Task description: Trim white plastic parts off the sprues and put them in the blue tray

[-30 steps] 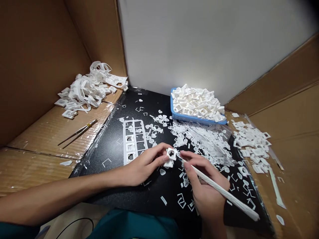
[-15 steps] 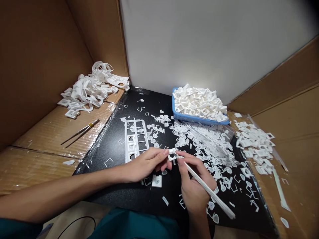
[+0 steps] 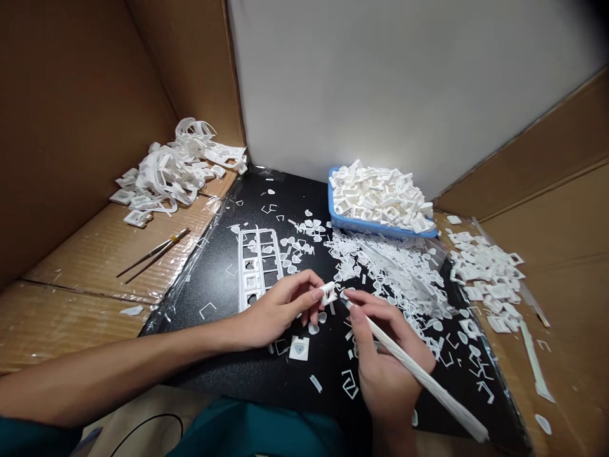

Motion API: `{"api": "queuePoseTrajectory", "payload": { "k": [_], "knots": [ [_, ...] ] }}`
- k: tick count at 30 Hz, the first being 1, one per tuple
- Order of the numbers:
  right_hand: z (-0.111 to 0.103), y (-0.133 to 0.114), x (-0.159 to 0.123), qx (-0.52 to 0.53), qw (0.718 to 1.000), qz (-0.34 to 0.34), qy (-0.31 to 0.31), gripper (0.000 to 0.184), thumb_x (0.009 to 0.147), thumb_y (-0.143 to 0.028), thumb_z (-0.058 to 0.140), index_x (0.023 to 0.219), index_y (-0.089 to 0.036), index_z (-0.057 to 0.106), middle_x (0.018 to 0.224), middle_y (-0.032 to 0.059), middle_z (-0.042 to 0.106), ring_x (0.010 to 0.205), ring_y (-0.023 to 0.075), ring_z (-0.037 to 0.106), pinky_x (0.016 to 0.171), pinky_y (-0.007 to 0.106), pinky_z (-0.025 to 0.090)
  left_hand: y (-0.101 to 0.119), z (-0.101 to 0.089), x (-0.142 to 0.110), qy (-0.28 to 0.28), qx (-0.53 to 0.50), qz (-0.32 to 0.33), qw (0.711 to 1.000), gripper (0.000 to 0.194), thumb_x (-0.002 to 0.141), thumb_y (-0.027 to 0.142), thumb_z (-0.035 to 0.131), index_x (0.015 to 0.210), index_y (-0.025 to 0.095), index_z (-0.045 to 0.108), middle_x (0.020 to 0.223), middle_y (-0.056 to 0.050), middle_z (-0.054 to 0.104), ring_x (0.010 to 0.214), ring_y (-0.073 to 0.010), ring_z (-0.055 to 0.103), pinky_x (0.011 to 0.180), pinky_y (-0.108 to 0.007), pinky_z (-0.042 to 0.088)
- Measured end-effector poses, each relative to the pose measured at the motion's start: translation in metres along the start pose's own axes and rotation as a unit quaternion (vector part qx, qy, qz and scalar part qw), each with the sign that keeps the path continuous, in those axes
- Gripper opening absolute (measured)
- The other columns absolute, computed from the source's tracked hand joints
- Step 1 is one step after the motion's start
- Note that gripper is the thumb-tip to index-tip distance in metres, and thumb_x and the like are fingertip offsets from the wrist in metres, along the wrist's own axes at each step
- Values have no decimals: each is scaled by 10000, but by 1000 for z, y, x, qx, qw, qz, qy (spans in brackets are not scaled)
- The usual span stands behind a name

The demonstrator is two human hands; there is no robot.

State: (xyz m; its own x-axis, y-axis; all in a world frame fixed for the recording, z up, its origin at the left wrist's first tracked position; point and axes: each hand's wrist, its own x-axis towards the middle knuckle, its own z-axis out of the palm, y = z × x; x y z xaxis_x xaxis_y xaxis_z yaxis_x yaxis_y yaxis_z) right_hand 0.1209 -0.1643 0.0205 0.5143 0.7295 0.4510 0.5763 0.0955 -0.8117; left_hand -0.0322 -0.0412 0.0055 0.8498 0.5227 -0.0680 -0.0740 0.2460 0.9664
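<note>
My left hand (image 3: 290,301) pinches a small white square frame piece (image 3: 328,293) between thumb and fingertips above the black work surface. My right hand (image 3: 387,355) grips what looks like a craft knife (image 3: 419,377) with a long, white wrapped handle, held like a pen. Its dark narrow tip points at the frame piece from the right, with a small gap between them. Just below my left hand lies another white square piece (image 3: 299,348) with a rounded insert. A white grid-like frame (image 3: 259,244) lies partly behind my left hand.
A blue basket (image 3: 380,228) heaped with white pieces stands at the back. Thin white scraps (image 3: 394,273) cover the black surface's right side. More white pieces are piled on cardboard at left (image 3: 166,171) and right (image 3: 490,273). Tweezers (image 3: 155,254) lie on the left cardboard.
My right hand has drawn back right and slightly down with the knife, leaving a gap to the frame piece. The piece has turned a little in my left hand's fingers.
</note>
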Motion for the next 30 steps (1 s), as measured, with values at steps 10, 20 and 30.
{"api": "queuePoseTrajectory", "payload": {
  "k": [10,20,30],
  "knots": [
    [0,-3,-1,31,994,40,-97,106,1024,-254,682,923,-258,713,1078,21,828,1032,208,795,927,317,620,3,1,-2,12,26,8,1000,300,1115,447,566,1127,155,634,862,-24,667,795,-155,618,741,-273,484],
    [7,-1,-8,-107,981,-152,-56,177,1022,-54,629,1021,-227,664,1177,86,801,1029,220,747,892,346,600,2,4,-2,26,21,6,999,280,1098,435,600,1090,156,618,844,-11,654,773,-146,618,739,-271,479],
    [-16,16,14,-290,947,-132,27,60,1053,-238,683,997,-218,692,989,71,831,788,210,757,715,306,520,-3,-1,4,33,-141,-38,989,243,1074,370,620,995,139,624,846,-43,700,710,-134,673,715,-271,518]
  ]
}}
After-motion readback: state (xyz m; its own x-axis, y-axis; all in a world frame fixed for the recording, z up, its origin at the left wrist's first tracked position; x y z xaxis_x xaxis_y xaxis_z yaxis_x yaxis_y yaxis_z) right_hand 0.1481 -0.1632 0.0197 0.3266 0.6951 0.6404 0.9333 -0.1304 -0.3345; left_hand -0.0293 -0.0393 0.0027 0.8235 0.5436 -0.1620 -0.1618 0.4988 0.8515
